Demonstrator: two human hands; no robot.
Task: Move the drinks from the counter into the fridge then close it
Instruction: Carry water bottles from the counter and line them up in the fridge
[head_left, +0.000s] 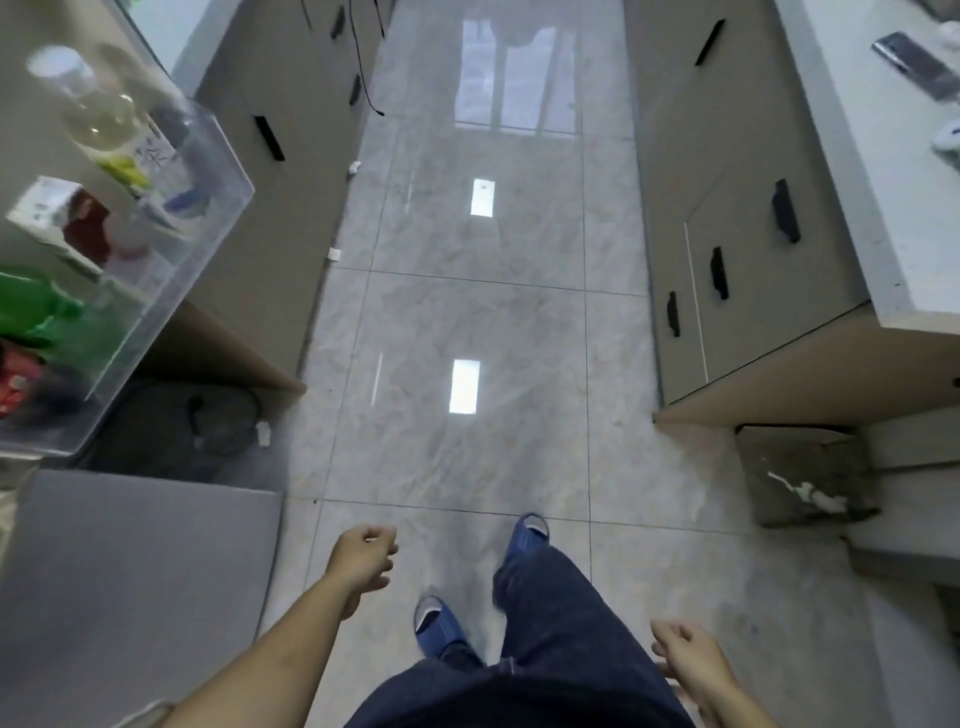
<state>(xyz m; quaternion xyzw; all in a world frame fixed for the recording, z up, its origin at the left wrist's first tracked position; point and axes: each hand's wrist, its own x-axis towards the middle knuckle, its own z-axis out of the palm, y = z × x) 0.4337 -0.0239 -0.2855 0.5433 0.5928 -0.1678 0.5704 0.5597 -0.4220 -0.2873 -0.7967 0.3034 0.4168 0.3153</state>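
From the head view I look down at a glossy tiled floor (467, 312) running between two rows of grey cupboards. My left hand (363, 558) hangs low in front of me, its grip loosely curled with the fingers drawn in, and it holds nothing. My right hand (685, 660) is lower and nearer my hip, its grip slack and spread, also holding nothing. Both are over the floor, above my dark trousers and blue slippers (436, 626).

The fridge door (156, 364) stands open, up and well off to the left of my left grip, its clear shelf packed with drinks: a clear bottle (98, 114) with a white cap, a green bottle (36, 306) and a red can (15, 382), all blurred. The worktop (852, 171) lies far up and to the right of my right grip; on it I see a dark flat object (917, 65) and something white at the edge, too blurred to name.
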